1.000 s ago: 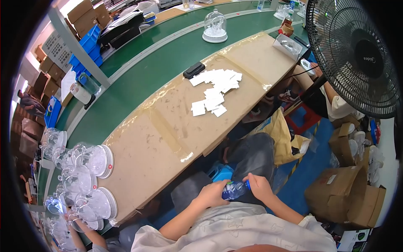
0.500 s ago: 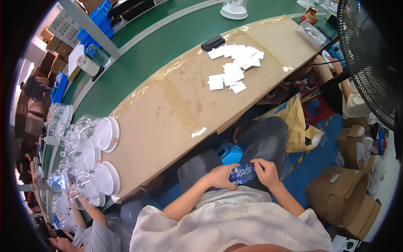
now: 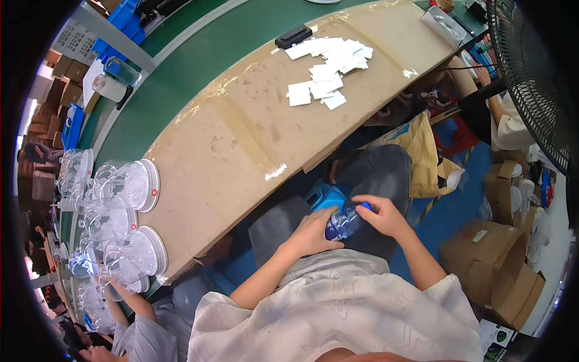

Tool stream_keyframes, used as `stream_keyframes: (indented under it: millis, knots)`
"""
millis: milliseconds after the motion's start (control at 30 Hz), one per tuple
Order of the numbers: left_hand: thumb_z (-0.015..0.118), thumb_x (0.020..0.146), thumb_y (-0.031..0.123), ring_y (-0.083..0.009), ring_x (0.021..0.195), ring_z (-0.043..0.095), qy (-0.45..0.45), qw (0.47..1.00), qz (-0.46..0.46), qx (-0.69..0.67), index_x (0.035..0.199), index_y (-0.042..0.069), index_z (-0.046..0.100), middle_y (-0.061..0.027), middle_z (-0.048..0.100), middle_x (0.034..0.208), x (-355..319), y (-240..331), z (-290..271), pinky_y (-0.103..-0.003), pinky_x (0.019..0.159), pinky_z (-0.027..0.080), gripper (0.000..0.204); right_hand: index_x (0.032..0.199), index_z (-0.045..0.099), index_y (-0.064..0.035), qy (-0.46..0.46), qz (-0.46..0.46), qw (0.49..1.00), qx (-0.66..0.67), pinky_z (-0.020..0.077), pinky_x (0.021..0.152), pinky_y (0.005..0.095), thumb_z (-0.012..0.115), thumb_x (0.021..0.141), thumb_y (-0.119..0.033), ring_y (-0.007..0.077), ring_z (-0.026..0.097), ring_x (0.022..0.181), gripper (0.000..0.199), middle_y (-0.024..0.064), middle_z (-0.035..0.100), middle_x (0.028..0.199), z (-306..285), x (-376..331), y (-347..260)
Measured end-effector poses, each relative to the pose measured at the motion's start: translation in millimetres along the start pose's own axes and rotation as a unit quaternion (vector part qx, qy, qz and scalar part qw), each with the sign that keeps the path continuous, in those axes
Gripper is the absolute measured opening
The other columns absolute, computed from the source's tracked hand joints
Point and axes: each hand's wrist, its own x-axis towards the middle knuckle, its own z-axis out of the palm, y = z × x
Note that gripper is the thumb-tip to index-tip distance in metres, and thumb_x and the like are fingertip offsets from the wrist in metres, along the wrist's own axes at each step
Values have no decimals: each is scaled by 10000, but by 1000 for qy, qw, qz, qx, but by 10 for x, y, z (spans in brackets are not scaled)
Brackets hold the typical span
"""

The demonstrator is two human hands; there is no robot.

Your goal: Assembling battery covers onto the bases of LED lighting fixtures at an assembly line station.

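Down low, the left hand (image 3: 313, 232) and right hand (image 3: 380, 216) each had a grip pinching the clear bottle (image 3: 344, 223), near the cardboard-covered surface (image 3: 241, 139).

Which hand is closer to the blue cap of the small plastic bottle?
The right hand: its fingers sit on the blue cap. The left hand holds the other end of the bottle, away from the cap.

Both forearms enter from the lower edge and converge over the lap. The left hand (image 3: 312, 232) is curled, fingers closed and palm turned inward. The right hand (image 3: 382, 216) faces it, fingers bent.
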Motion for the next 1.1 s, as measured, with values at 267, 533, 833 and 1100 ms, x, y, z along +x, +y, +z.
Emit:
stream_keyframes:
  millis: [267,533,833,1100]
  knots:
    - [676,845,165,-288,1113,561,-72,878,412,-231,1289,63,570,-123,598,1185,-329,1535,-1063,-376,952,426,468,1101,687,-26,240,-113,943,-199,523,730,285,728,839,-205,149,654,801,320,120,706,905,-445,448,95]
    - [539,915,179,-277,992,580,-384,785,444,-200,1093,51,624,-69,621,1039,135,2020,-1467,-382,789,446,235,1078,689,-4,375,-84,911,-151,525,767,340,736,839,-359,270,692,819,431,188,703,893,-1123,1209,438]
    - [623,748,73,-211,940,615,-93,927,342,-124,993,79,661,-54,626,970,846,1202,-301,-333,782,481,248,1068,655,-22,311,10,909,-276,519,819,464,664,829,-344,418,652,927,401,256,678,953,-1332,2505,1417]
    - [611,953,197,-104,730,610,-88,901,-324,-276,1159,59,664,-59,687,850,-72,-361,-276,-289,662,500,254,1288,574,-6,202,53,945,-251,484,933,422,549,913,-391,383,602,1118,538,251,616,1233,-1410,3159,3207]
